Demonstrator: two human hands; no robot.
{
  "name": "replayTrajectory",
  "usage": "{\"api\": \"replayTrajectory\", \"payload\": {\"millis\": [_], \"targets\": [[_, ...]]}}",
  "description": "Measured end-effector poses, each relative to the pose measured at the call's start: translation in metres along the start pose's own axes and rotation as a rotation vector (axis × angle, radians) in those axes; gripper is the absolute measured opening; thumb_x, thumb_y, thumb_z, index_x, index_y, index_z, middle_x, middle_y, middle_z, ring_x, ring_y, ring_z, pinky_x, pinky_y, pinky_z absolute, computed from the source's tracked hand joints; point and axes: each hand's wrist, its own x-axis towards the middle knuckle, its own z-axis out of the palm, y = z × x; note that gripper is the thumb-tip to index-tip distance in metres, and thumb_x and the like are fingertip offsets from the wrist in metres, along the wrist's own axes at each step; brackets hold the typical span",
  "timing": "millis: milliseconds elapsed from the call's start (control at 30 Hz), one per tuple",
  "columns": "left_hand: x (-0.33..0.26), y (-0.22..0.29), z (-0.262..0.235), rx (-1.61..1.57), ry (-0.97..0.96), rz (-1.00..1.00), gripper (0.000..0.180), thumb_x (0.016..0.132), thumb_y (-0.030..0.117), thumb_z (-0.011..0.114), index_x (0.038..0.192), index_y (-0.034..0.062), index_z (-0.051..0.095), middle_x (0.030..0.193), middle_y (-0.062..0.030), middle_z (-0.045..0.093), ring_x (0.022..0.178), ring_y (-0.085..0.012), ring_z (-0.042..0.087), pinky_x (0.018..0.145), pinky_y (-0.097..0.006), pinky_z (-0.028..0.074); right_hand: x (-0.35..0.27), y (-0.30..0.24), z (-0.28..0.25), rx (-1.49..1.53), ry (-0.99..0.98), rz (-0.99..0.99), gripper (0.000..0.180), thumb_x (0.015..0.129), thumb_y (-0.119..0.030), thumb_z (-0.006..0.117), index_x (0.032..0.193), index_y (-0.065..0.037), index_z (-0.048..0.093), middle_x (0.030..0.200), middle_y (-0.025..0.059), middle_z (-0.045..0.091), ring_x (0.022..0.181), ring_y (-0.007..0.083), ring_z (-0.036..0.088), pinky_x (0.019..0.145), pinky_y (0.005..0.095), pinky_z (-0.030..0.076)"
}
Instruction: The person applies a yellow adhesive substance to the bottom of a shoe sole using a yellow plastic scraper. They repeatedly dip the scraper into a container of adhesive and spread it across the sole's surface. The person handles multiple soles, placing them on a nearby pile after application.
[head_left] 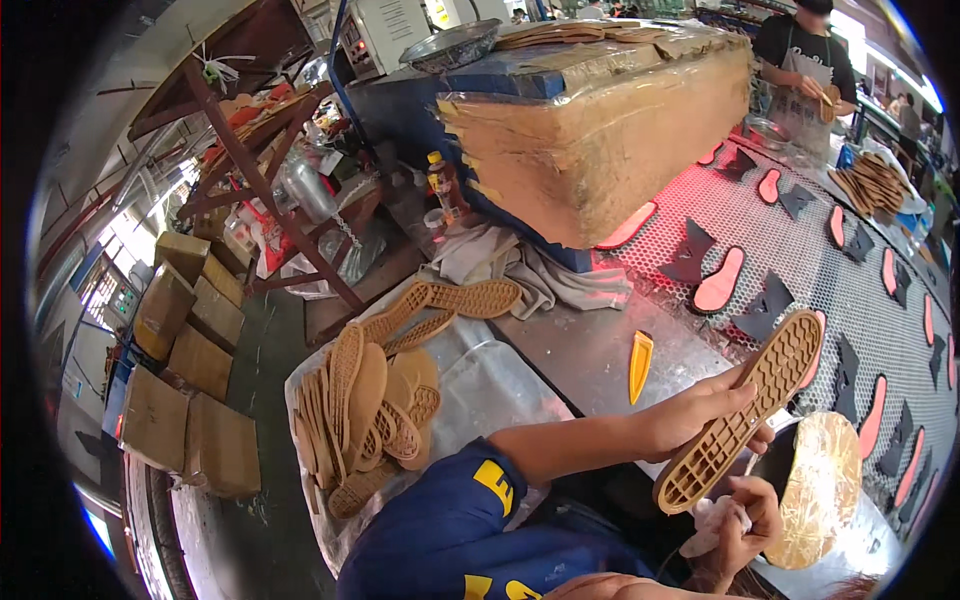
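Note:
A tan shoe sole [778, 362] with a ridged tread is tilted up in front of me, with my left hand [700, 412] closed round its middle. Just below its heel end, my right hand [752, 525] pinches a crumpled white cloth [712, 522]. Beside the right hand lies a tan, film-wrapped pad [815, 485] with a rounded top. More tan soles [365, 395] are piled on a plastic-covered surface [490, 375] to my left. A narrow yellow plastic piece [640, 367] rests on the metal table [575, 345] beyond my left forearm.
A mesh conveyor [790, 240] on the right carries pink insoles [720, 280] and black cut pieces [768, 308]. A large cardboard-clad housing [590, 140] spans its far end. Grey cloth [530, 270] and a bottle [442, 182] lie near it. Cartons [215, 430] stand left; a co-worker [805, 75] stands far right.

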Motion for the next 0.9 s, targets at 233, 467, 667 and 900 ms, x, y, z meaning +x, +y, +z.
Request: {"api": "replayTrajectory", "payload": {"millis": [233, 467, 667, 900], "targets": [[0.001, 0.005, 0.011, 0.009, -0.006, -0.025, 0.055, 0.103, 0.033, 0.039, 0.150, 0.0120, 0.018, 0.109, -0.0121, 0.058, 0.094, -0.0176, 0.064, 0.083, -0.032, 0.054, -0.001, 0.002, -0.003, 0.361, 0.034, 0.050, 0.010, 0.076, -0.004, 0.052, 0.069, -0.004, 0.045, 0.064, 0.0088, 0.053, 0.053, 0.0113, 0.042, 0.052, 0.0235, 0.035], [-0.003, 0.005, 0.013, -0.014, -0.012, -0.045, 0.056, 0.103, 0.032, 0.040, 0.150, 0.0112, 0.016, 0.112, -0.0130, 0.058, 0.094, -0.0186, 0.064, 0.083, -0.031, 0.055, -0.004, 0.006, 0.007, -0.034, 0.218, -0.111, 0.028, 0.090, -0.024, 0.064, 0.095, 0.000, 0.052, 0.095, 0.0125, 0.056, 0.082, 0.0158, 0.051, 0.076, 0.0279, 0.041], [0.001, -0.008, 0.008, -0.014, -0.014, 0.007, 0.055, 0.104, 0.027, 0.035, 0.151, 0.0089, 0.011, 0.132, -0.0214, 0.050, 0.118, -0.0279, 0.057, 0.100, -0.039, 0.046, 0.006, 0.008, 0.009, -0.362, 0.197, -0.329, 0.024, 0.093, -0.001, 0.057, 0.117, 0.004, 0.055, 0.111, 0.0136, 0.058, 0.102, 0.0225, 0.056, 0.089, 0.0343, 0.046], [-0.001, -0.010, 0.014, -0.157, 0.024, -0.040, 0.052, 0.103, 0.021, 0.035, 0.150, 0.0094, 0.015, 0.135, -0.0138, 0.045, 0.110, -0.0209, 0.060, 0.092, -0.034, 0.052, 0.014, 0.004, 0.023, -0.462, 0.183, -0.381, 0.018, 0.091, -0.004, 0.059, 0.107, 0.004, 0.062, 0.105, 0.0197, 0.060, 0.095, 0.0314, 0.060, 0.083, 0.0388, 0.048]]}}
